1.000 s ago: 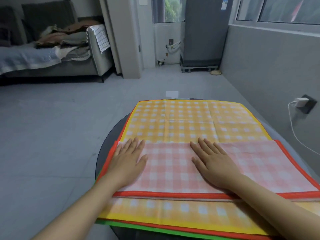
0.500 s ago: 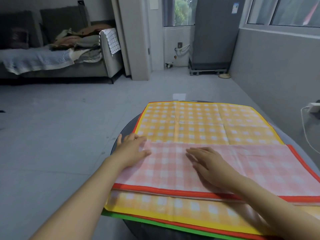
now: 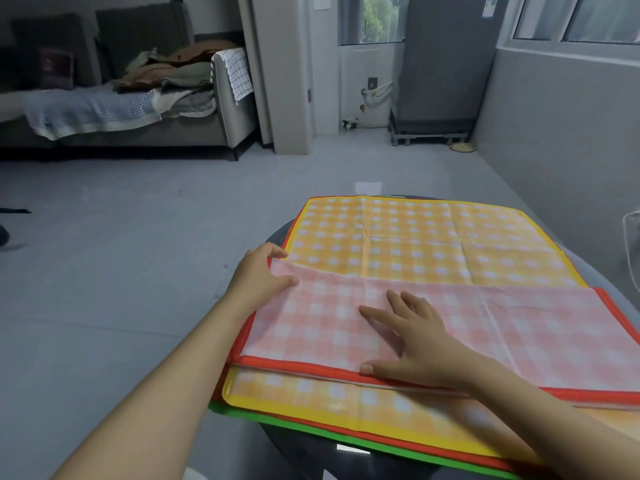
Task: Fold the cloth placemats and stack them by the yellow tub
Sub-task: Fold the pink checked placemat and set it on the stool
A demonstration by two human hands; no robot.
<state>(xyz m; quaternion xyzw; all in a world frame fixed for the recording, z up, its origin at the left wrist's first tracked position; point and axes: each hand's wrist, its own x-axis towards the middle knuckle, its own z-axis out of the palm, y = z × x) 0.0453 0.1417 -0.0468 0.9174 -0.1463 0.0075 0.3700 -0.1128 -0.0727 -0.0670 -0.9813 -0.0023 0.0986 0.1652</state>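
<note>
Left hand (image 3: pixel 262 275): thumb over and fingers under the far-left corner of the pink-and-white checked cloth placemat with red border (image 3: pixel 450 327), pinching it, corner slightly raised. Right hand (image 3: pixel 414 336): fingers straight and spread, flat on the middle of that placemat, holding nothing.

Pink placemat: already folded in half, lying across the near part of a yellow-and-white checked cloth placemat with yellow border (image 3: pixel 415 240), itself atop red-edged and green-edged cloth layers (image 3: pixel 298 426). Whole pile on a dark round table (image 3: pixel 277 455).

Risks, as judgement:
- Second fold likely skewed if the pinched corner travels without the lower layer; borders then misaligned.
- Yellow placemat likely dragged along with the pink one, since nothing pins it; pile overhangs the table's near-left edge, so a slide toward the floor is possible.
- Flat right hand in the fold path; crease bunching if not withdrawn in time.

Hidden or unclear:
- Yellow tub not in view; stacking spot unknown.
- Right end of the pink placemat cut off by the frame edge.
- Count of placemats underneath not determinable; only edges visible.
- Left fingertips concealed beneath the cloth.
</note>
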